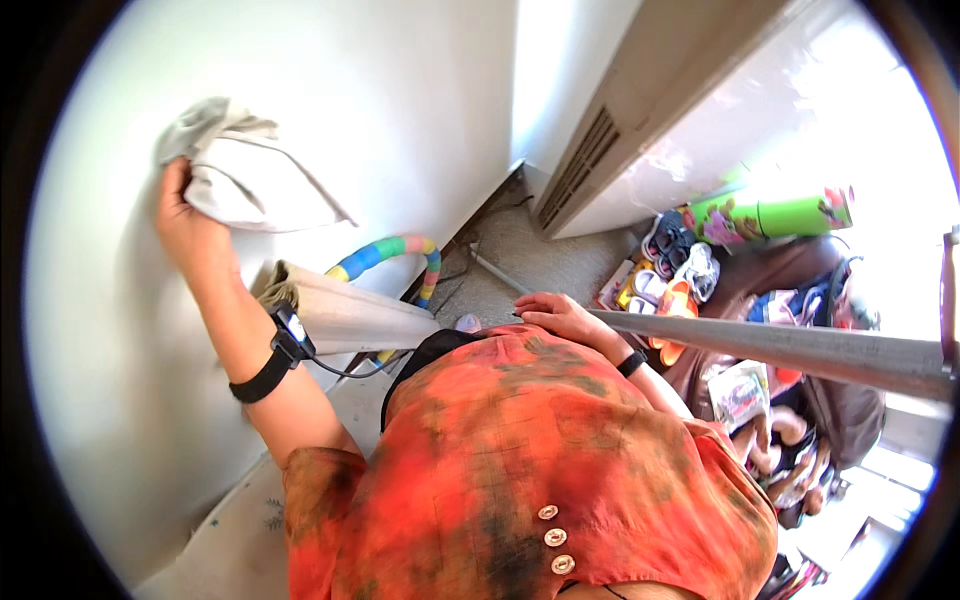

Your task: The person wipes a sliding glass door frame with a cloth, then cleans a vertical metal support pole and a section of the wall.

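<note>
My left hand is raised against the white wall, with a bunched white cloth in its grip. The cloth's upper part is greyish, and a loose corner hangs to the right. My right hand lies in front of my belly, over the line of a grey metal pole. The pole continues past the hand on both sides; whether the fingers close around it is not visible. A strap with a small device circles my left forearm.
A rolled beige sheet and a multicoloured hoop stand by the wall. A vented panel rises ahead. Shoes, orange slippers, a green cylinder and a brown bag-like seat are at right. Blurred bare limbs appear lower right.
</note>
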Tool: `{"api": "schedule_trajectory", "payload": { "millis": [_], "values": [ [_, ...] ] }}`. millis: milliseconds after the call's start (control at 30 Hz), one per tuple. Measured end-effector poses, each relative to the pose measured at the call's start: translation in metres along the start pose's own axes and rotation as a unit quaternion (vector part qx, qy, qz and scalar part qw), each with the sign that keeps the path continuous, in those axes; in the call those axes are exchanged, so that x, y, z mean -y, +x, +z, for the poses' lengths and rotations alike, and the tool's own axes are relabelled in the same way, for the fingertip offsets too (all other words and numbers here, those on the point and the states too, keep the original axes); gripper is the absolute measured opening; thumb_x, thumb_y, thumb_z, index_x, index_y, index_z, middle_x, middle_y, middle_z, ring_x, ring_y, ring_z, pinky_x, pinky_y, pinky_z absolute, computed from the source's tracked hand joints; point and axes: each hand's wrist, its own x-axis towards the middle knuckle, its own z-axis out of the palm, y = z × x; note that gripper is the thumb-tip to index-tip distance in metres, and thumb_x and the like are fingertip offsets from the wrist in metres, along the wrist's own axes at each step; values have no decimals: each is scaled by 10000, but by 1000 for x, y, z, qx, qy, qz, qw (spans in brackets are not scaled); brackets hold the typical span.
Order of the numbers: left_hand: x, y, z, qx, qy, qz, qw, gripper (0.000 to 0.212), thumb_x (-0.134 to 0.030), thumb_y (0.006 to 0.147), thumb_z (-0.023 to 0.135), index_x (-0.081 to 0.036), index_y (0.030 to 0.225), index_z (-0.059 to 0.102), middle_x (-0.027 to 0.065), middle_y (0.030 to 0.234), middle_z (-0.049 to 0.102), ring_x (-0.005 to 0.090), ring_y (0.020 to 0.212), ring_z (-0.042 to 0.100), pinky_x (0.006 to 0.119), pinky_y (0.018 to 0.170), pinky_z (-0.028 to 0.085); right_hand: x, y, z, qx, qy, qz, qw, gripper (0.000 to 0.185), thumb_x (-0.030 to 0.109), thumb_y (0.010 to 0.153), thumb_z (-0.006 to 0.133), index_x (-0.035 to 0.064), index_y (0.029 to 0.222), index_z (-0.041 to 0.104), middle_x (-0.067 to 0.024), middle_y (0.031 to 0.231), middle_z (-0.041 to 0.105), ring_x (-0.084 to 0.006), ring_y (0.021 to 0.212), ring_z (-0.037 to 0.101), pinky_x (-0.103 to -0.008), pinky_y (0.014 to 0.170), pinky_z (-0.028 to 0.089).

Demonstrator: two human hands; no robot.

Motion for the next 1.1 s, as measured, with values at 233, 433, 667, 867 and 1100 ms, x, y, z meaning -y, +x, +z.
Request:
{"api": "schedule_trajectory", "payload": {
  "millis": [233,433,667,867,1100],
  "values": [
    [33,-6,44,43,4,-19,999,356,-62,851,566,51,1189,566,152,1191,585,245,1038,581,356,905,471,-29,-19,-10,-33,14,13,999,459,300,909,589,5,1254,522,-156,1194,601,-192,1090,560,-318,937,446],
    [-62,32,58,33,-157,106,981,388,-86,843,578,97,1183,533,201,1151,579,283,956,610,379,825,528,-40,-27,-3,-98,4,-9,995,441,314,863,623,13,1183,582,-123,1054,665,-176,947,614,-313,841,486],
    [-68,44,71,-16,-217,86,972,433,-136,871,548,116,1219,494,214,1198,553,299,1005,589,396,887,496,-47,-33,-1,-128,15,-18,992,446,318,855,635,21,1184,587,-114,1060,664,-180,965,611,-317,848,481],
    [5,-23,80,55,-185,-86,977,389,-147,917,474,101,1213,512,205,1236,539,275,1127,539,390,953,453,-46,-36,-4,-126,32,-8,991,464,327,876,626,10,1210,569,-113,1092,647,-175,1003,590,-306,881,464],
    [-52,35,84,206,-285,16,936,371,-147,910,469,76,1198,541,194,1197,571,280,1043,593,368,885,505,-35,-32,-3,-119,9,-2,993,428,287,854,632,1,1169,590,-114,1066,663,-176,984,610,-308,861,479]
  ]
}}
